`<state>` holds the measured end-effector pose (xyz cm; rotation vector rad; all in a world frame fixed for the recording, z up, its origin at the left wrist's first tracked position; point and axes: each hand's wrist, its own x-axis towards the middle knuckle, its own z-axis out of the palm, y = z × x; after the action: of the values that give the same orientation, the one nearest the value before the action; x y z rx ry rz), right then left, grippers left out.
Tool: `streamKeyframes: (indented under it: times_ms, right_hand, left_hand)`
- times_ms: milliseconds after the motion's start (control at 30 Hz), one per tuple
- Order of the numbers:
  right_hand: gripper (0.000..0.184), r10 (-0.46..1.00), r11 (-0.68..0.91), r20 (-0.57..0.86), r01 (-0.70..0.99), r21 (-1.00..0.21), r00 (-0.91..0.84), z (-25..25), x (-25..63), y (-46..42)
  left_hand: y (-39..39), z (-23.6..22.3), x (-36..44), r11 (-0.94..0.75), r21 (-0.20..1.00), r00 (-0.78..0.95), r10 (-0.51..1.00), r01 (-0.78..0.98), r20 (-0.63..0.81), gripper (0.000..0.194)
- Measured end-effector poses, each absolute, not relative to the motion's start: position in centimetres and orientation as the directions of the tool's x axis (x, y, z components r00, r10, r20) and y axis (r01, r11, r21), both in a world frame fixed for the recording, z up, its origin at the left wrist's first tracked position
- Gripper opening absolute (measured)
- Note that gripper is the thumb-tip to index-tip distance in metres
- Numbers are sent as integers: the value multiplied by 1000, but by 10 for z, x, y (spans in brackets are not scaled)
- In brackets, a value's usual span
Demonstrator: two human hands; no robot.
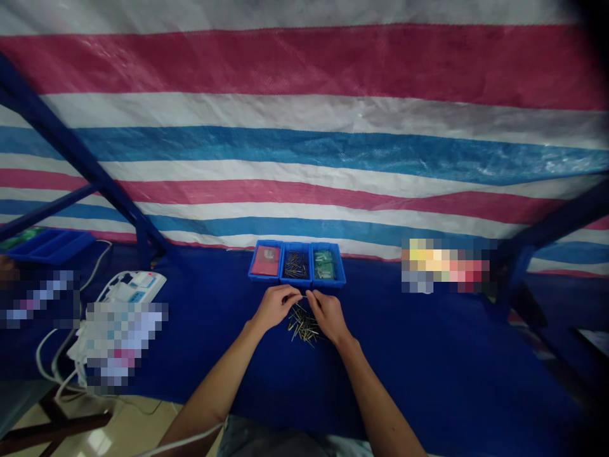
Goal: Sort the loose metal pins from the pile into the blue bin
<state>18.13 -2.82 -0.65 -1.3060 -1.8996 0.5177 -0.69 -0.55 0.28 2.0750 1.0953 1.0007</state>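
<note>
My left hand and my right hand meet fingertip to fingertip above the blue tabletop, both closed in a pinch. Something thin and small seems to be between their fingertips, too small to name. Just below them lies a loose pile of thin, brass-and-dark metal pieces, like screws or pins. Behind my hands, three blue bins stand side by side. The left bin holds a flat pink item, the middle bin many dark screw-like pieces, and the right bin small green and whitish pieces.
White power strips with cables lie on the left of the blue table. A blue tray is at far left, near another person's hand. Blue metal struts flank a striped plastic sheet. Some areas are pixelated.
</note>
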Motion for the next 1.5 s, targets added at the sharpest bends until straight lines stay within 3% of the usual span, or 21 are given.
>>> streamKeyframes:
  times_ms: [433,1500]
  right_hand:
    - [20,905,420,390,503,-756,-170,-7,180,-28]
    - [33,913,406,357,550,-730,-199,-5,180,-28]
  left_hand:
    - [-5,3,-8,-475,761,379,868,442,322,21]
    - [-4,-1,-7,-479,764,365,868,432,337,19]
